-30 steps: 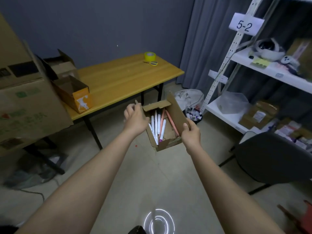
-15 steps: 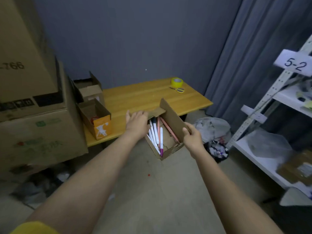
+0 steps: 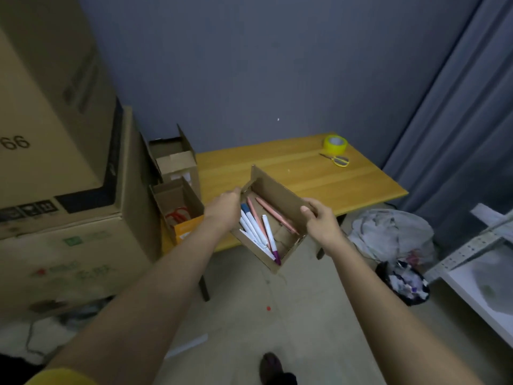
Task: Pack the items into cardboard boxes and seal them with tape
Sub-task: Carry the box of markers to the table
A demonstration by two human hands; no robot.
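Two bare forearms enter from the lower edge, one from about 7 o'clock, the other from about 5 o'clock. Neither forearm carries a sleeve, watch, band or glove along its visible length. The left hand [image 3: 223, 208] and right hand [image 3: 322, 222] are bare, with no rings seen; a short, unpainted thumbnail shows on the right hand. A yellow sleeve edge [image 3: 59, 377] sits at the left upper arm, at the frame's 7 o'clock corner; its fabric is plain, with no print legible. At 6 o'clock a dark shoe or foot [image 3: 273, 368] shows against the floor; detail there is too dim to tell further.
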